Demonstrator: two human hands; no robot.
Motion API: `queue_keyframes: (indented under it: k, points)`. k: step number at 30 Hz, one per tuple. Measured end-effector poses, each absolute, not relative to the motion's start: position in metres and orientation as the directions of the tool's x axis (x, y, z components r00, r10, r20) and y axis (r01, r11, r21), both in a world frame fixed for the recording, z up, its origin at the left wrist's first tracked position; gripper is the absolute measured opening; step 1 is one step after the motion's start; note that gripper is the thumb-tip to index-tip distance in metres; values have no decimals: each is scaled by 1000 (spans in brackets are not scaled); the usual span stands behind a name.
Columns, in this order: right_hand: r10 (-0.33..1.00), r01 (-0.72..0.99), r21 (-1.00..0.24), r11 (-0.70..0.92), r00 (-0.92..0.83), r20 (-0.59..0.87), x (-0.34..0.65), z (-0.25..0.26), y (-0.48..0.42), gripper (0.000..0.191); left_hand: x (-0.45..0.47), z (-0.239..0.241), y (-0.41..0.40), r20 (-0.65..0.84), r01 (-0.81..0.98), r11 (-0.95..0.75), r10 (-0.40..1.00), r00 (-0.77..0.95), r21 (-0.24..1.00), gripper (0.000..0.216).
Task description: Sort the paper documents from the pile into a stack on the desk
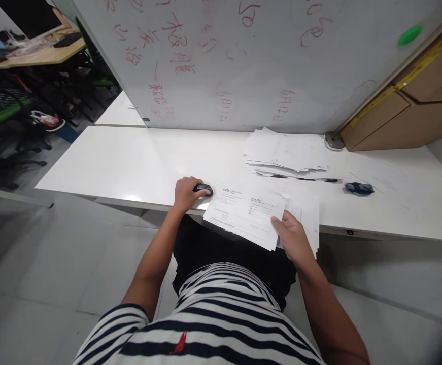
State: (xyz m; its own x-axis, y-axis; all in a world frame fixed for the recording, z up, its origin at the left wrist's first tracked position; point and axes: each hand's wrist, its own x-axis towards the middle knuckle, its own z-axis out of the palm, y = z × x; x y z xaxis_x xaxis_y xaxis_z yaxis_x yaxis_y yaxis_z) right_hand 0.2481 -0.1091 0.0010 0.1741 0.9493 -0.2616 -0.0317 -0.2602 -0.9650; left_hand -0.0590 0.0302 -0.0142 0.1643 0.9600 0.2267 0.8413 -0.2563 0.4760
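Observation:
My left hand (pixel 185 194) rests on the front edge of the white table (pixel 129 162) with its fingers curled round a small black object (pixel 204 190), perhaps a stapler or clip. My right hand (pixel 292 234) grips the near edge of a printed sheet of paper (pixel 243 210) that juts over the table's front edge. More white sheets (pixel 304 213) lie under and beside it.
A loose stack of papers (pixel 285 152) lies farther back on the table, with a black pen (pixel 300 178) in front of it. A dark blue object (pixel 359 188) sits to the right. A whiteboard (pixel 243 61) with red writing leans at the back. Cardboard boxes (pixel 414 106) stand at the right.

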Motion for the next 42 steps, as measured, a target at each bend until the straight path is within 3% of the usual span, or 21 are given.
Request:
queue_keyframes:
  k: [6,11,18,22,26,32,38,42]
  points:
    - [953,-53,-961,-271,124,-275,234,2,-102,46,-59,-13,26,227,809,-272,958,176,522,28]
    - [953,10,-955,-295,72,-294,220,17,-101,46,-63,-13,26,208,823,-285,956,207,492,27]
    - [943,73,-965,-250,246,-226,197,17,-107,44,-57,-14,25,226,822,-369,928,297,433,28]
    - [960,118,-975,-187,232,-156,191,17,-109,45,-49,-17,20,280,828,-396,911,302,397,21]
    - [972,186,-966,-179,185,-144,191,17,-108,48,-46,-18,15,284,838,-386,914,291,386,19]
    - [979,210,-964,-165,155,-133,193,14,-103,49,-50,-16,14,295,804,-354,927,233,478,26]
    - [979,212,-970,-122,185,-83,219,28,-105,46,-49,-21,15,324,863,-279,935,145,420,23]
    - [953,123,-982,-141,285,-101,258,26,-115,46,-50,-27,18,377,882,-283,917,132,378,21]
